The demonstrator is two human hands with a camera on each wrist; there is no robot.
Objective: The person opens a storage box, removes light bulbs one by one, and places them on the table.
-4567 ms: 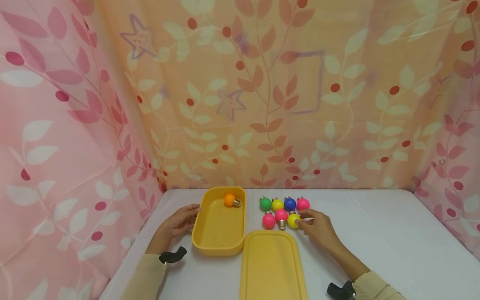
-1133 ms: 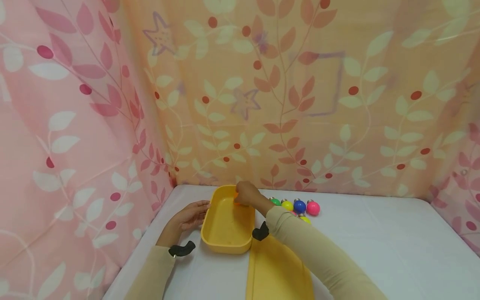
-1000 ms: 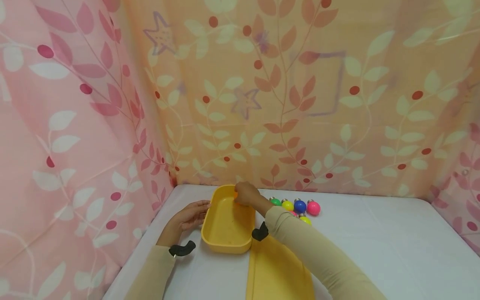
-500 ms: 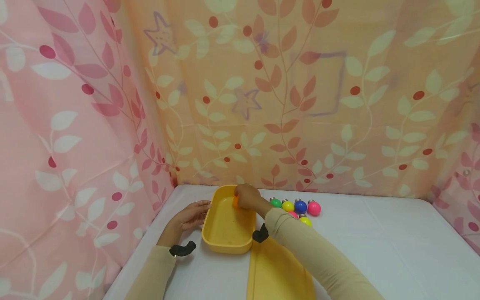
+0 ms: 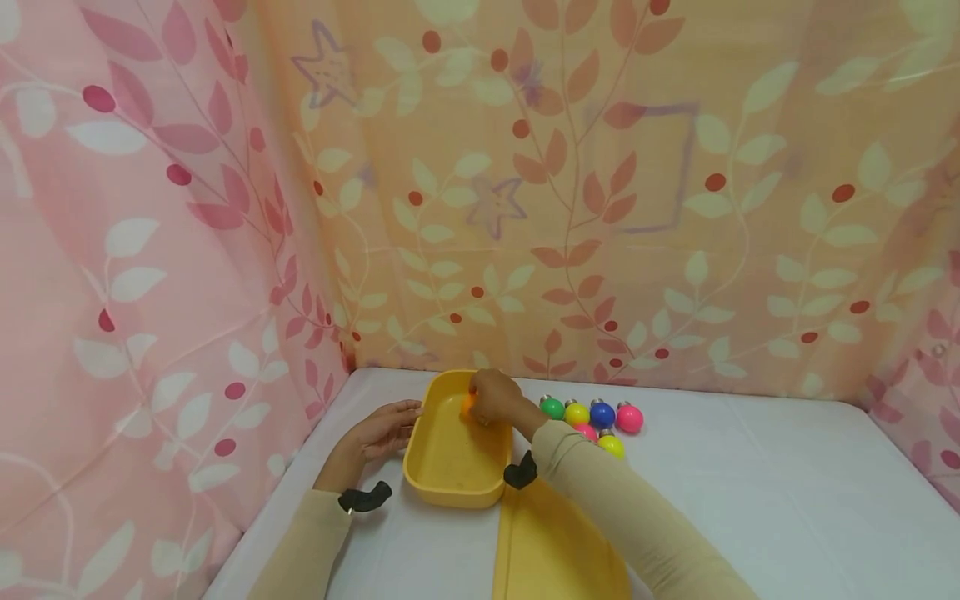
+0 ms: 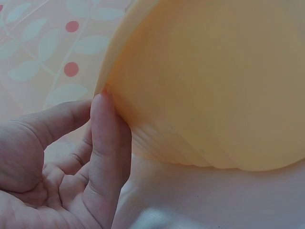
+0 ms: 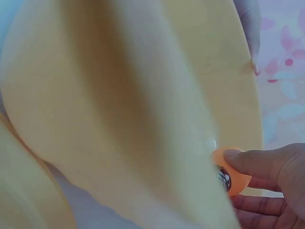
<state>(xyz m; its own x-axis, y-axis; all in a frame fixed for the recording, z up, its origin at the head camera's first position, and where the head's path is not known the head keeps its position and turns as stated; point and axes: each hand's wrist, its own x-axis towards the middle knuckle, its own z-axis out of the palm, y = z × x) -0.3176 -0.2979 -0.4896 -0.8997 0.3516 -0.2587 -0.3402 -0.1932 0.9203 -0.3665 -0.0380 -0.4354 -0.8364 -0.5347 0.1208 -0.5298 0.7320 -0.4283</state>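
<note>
In the head view, my right hand [image 5: 497, 397] reaches into the yellow box [image 5: 457, 501] at its far right corner. Its thumb and fingers pinch an orange light bulb [image 5: 468, 406]; the right wrist view gives the bulb's orange globe [image 7: 239, 180] and part of its metal base, with the thumb laid on top. My left hand [image 5: 387, 429] is at the box's left side, outstretched fingertips right at the rim. From the left wrist, those fingers [image 6: 106, 143] lie against the box's wall. A yellow lid [image 5: 555, 542] lies in front of the box, partly under my right forearm.
Several bulbs stand grouped right of the box: green [image 5: 552, 408], yellow [image 5: 577, 414], blue [image 5: 602, 415], pink [image 5: 630, 419] and another yellow [image 5: 611, 447]. My right sleeve hides part of the group. Patterned cloth [image 5: 600, 275] hangs behind and beside the white table [image 5: 757, 492].
My right hand has left the yellow bulb on the table, moved left into the box and taken hold of the orange bulb lying there. Lately it shifts only slightly. My left hand stays.
</note>
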